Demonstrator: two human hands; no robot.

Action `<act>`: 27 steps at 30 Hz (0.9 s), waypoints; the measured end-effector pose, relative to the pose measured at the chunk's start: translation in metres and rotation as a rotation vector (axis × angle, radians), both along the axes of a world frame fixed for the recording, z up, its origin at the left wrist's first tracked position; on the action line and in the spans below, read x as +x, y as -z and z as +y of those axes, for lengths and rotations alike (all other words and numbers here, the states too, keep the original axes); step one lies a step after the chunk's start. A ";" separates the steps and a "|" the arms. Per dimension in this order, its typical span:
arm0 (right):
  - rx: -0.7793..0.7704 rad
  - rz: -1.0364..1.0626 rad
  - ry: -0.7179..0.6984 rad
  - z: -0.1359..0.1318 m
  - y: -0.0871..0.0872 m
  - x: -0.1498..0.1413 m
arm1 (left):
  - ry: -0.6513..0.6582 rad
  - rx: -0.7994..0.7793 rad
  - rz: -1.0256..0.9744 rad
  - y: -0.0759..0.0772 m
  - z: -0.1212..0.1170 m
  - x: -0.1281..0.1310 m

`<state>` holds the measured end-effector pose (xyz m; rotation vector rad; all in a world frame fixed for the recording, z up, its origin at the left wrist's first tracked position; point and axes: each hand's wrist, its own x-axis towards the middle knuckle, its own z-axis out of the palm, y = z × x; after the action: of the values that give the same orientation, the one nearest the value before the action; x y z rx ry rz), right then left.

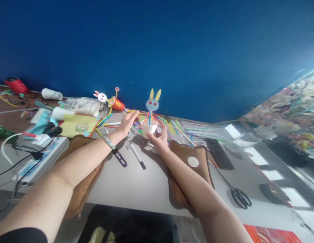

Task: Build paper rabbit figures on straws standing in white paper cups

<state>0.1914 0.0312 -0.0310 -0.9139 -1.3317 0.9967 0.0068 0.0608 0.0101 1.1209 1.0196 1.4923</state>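
Note:
My right hand grips a white paper cup from its right side, with the thumb across the front. Out of the cup rise colored stems, a blue one in the middle and orange ones beside it. A grey-blue paper rabbit head with yellow ears and red eyes tops them. To the left of the cup, my left hand is open, its fingers stretched out and a small gap from the cup. A light bangle circles the left wrist.
Behind the hands lie many colored sticks. A white marker, a purple-handled cutter and scissors rest on the table. Brown cushions lie under both forearms. An orange cup with another rabbit tips over at the back left; a power strip stands left.

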 end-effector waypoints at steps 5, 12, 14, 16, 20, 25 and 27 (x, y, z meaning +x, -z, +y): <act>-0.037 0.008 0.059 0.005 0.006 0.002 | -0.183 0.183 0.147 -0.002 -0.010 0.009; -0.008 0.016 0.079 0.009 0.008 0.003 | -0.244 0.297 0.133 -0.020 -0.009 0.012; -0.009 -0.003 0.083 0.009 0.008 0.004 | -0.256 0.288 0.120 -0.030 -0.003 0.009; -0.006 -0.023 0.086 0.009 0.008 0.004 | -0.267 0.290 0.167 -0.043 0.000 0.003; 0.020 -0.044 0.113 0.007 0.005 0.004 | -0.231 0.342 0.431 -0.081 -0.008 -0.032; -0.018 -0.059 0.115 0.006 0.004 0.005 | -0.367 0.263 0.839 -0.130 -0.035 -0.146; -0.024 -0.052 0.114 0.007 0.006 0.005 | -0.562 0.135 1.001 -0.141 -0.048 -0.208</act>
<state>0.1964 0.0381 -0.0370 -1.0287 -1.2987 0.9074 -0.2011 0.0130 0.1513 1.8527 2.0643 1.4038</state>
